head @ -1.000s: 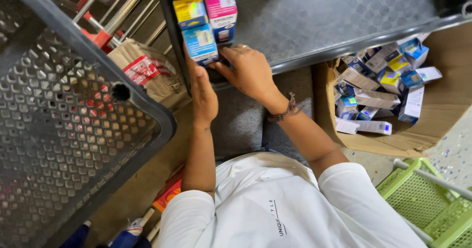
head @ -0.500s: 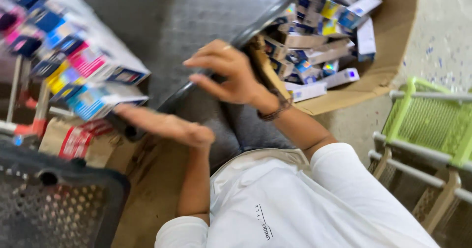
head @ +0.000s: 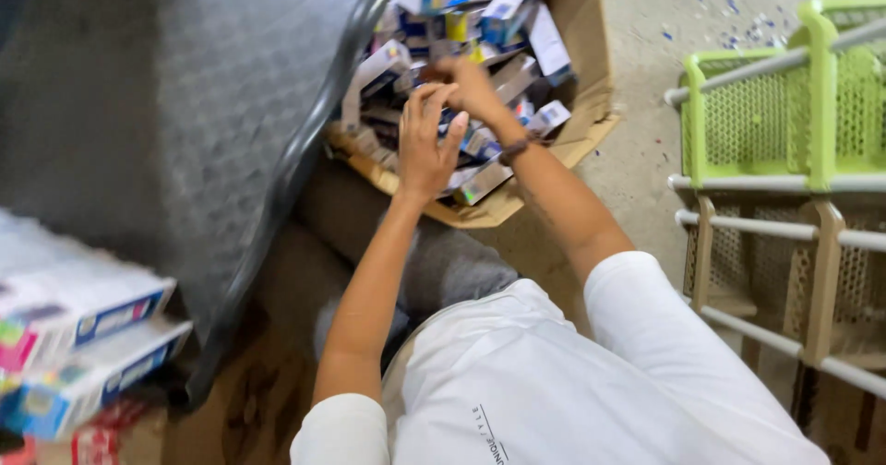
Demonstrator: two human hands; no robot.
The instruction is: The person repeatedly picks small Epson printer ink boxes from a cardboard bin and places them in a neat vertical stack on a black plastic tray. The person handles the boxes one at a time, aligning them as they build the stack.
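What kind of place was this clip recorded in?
Probably a shop stockroom or packing area: an open cardboard carton full of small retail boxes, green plastic baskets on a concrete floor, and more small boxes stacked nearby.

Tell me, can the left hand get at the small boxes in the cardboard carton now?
Probably yes. The left hand is spread right over the small boxes in the open cardboard carton, and nothing covers them.

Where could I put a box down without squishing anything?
The dark textured surface left of the carton is bare. So is the floor between carton and green basket. The carton itself is packed with small boxes, both hands in it.
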